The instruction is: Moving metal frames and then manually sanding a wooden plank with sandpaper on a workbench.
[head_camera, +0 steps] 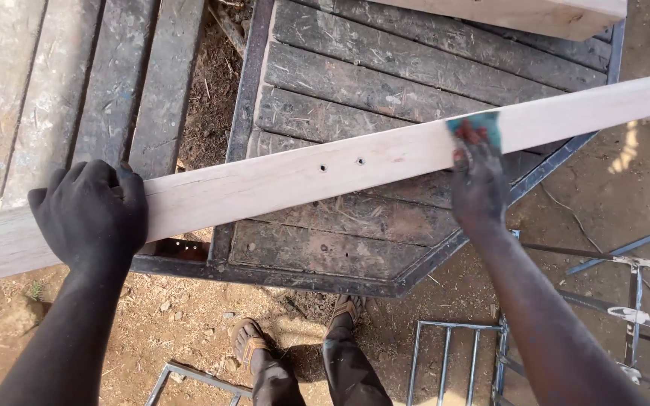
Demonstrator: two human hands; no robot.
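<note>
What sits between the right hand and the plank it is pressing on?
A small blue-green sanding piece lies under the right hand, between its fingers and the plank. The left hand grips the plank directly.

Outdoor workshop; metal frames; dirt ground
</note>
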